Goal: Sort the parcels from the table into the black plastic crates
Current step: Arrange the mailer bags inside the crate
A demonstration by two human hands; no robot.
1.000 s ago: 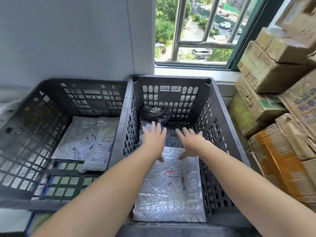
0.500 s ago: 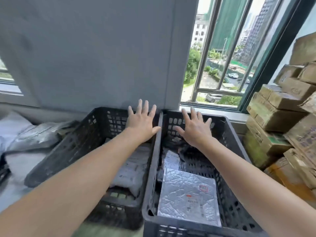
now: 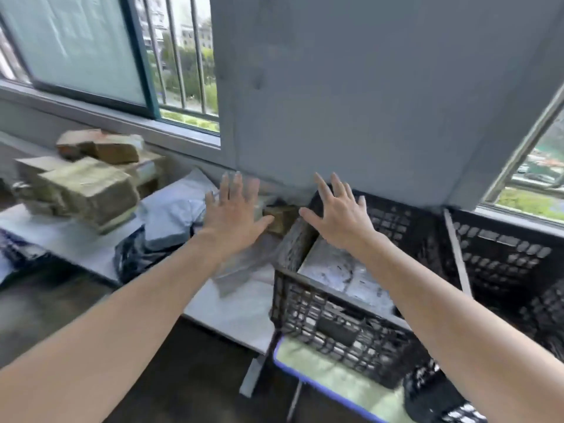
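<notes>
Both hands are hovering empty, fingers straight and spread wide, gripping nothing. The left hand (image 3: 235, 215) is hanging over the counter (image 3: 235, 312), while the right hand (image 3: 338, 219) is hanging above the far corner of the nearer black crate (image 3: 335, 319). Between them a small brown box (image 3: 280, 219) is sitting just beside the crate's outer wall. Below the left wrist a crumpled grey mailer (image 3: 244, 267) is lying on the counter. Left of that hand are pale poly bags (image 3: 174, 209), a black bag (image 3: 137, 257) and, farther left, stacked brown cartons (image 3: 88, 190). Under the right wrist, grey parcels (image 3: 345, 270) are already lying in the nearer crate. A second crate (image 3: 503, 257) is standing to the right of the right hand, its contents too blurred to tell.

The step in hand looks like the fetch of the next parcel, with plenty left on the counter. The next move calls for settling on one item — the box and the mailer are closest. The box would want thumb and fingers on opposite faces, the limp mailer a pinch at its edge or a two-handed scoop. Which crate it belongs in cannot be told from here.
</notes>
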